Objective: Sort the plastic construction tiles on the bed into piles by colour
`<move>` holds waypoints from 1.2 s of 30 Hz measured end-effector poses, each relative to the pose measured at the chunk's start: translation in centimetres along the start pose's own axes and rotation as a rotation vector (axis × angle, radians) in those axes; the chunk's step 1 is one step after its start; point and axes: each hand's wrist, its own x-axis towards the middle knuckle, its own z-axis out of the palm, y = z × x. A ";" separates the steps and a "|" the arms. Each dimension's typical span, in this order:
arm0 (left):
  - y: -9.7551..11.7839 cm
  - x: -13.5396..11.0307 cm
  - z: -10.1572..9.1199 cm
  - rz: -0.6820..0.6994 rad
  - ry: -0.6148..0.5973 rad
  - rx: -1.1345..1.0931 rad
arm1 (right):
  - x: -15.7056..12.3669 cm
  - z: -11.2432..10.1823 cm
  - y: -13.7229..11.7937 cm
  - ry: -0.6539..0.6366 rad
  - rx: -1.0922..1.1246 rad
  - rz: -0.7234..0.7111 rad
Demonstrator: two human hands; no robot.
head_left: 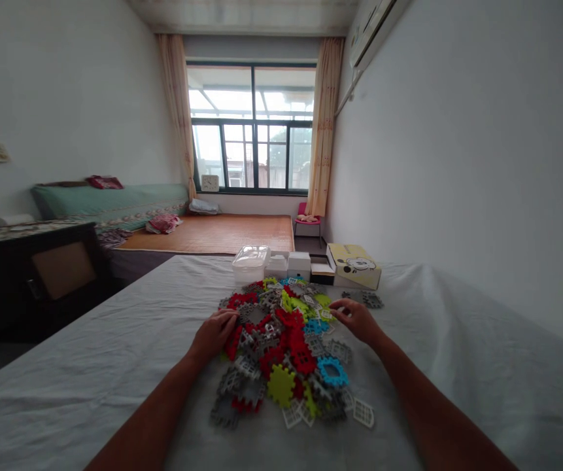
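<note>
A heap of interlocking plastic building pieces lies in the middle of the sheet. It holds toothed grey plates [252, 315], red panels [301, 350], a lime-green plate [281, 386], a blue frame [333, 371] and white lattice window pieces [363, 413]. At the heap's left edge rests my left hand [216, 332], palm down, its fingers stretched over the grey and red pieces without a visible hold. My right hand [358, 319] is at the upper right edge, thumb and forefinger closed at a small white window piece [326, 314] beside lime-green pieces.
Behind the heap stand a clear plastic tub [252, 263], white boxes [299, 263], a dark open box [321, 271] and a yellow cartoon box [354, 265]. Grey pieces [362, 299] lie in front of the yellow box. A wrinkled pale sheet [138, 333] covers the surface.
</note>
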 end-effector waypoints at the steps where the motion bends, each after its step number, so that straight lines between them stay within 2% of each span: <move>1: 0.0 0.0 0.0 -0.001 0.004 0.000 | -0.2 0.6 -1.0 -0.018 0.005 -0.036; 5: -0.1 -0.1 0.2 0.006 0.018 0.009 | -0.7 2.6 -4.0 -0.096 0.031 -0.155; 9: 0.0 -0.1 0.1 0.015 0.021 0.015 | -1.0 3.0 -5.4 -0.128 0.014 -0.184; 12: 0.2 -0.1 0.0 0.019 0.028 0.018 | -1.2 2.3 -5.2 -0.193 0.008 -0.158; 16: 0.1 -0.1 0.1 0.026 0.032 0.028 | -1.3 1.4 -4.3 -0.375 0.054 -0.160; 20: -0.3 0.0 0.3 0.032 0.030 0.030 | -1.4 1.2 -4.2 -0.409 0.125 -0.100; 24: -0.4 0.0 0.3 0.029 0.020 0.035 | -1.1 0.7 -4.1 -0.437 0.355 0.027; 27: -0.2 -0.1 0.1 0.029 0.002 0.045 | -0.6 0.0 -2.4 -0.294 0.522 0.171; 33: 0.0 -0.1 -0.1 0.033 -0.020 0.057 | -0.2 -2.3 4.8 0.443 0.670 0.524; 36: 0.0 -0.1 -0.1 0.031 -0.022 0.056 | -0.6 -3.3 7.9 0.582 0.652 0.569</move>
